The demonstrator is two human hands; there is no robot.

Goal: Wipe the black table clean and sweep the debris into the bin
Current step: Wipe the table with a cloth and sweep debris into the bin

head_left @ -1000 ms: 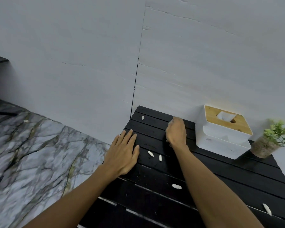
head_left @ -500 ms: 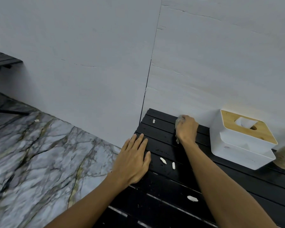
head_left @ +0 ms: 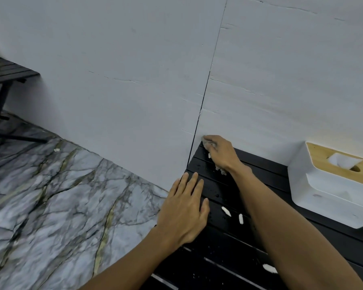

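Observation:
The black slatted table [head_left: 222,258] fills the lower right, its back edge against the wall. My right hand [head_left: 221,153] is at the table's far left corner, closed on a crumpled pale wipe [head_left: 206,142] that it presses on the slats. My left hand [head_left: 186,210] lies flat with fingers apart on the table's left edge, holding nothing. Small white debris pieces lie on the slats: two between my arms [head_left: 226,211] [head_left: 241,218], one lower right [head_left: 269,268], and one by my right hand's fingers [head_left: 209,155]. No bin is in view.
A white tissue box with a wooden lid [head_left: 333,185] stands on the table at the right, against the wall. The marble floor [head_left: 50,195] lies left of the table, with a white scrap [head_left: 56,150] on it. Another dark slatted table [head_left: 4,74] stands at far left.
My right hand has moved with the wipe leftward to the table's far left corner, reaching the debris piece there. My left hand stays flat on the edge. The view has shifted left.

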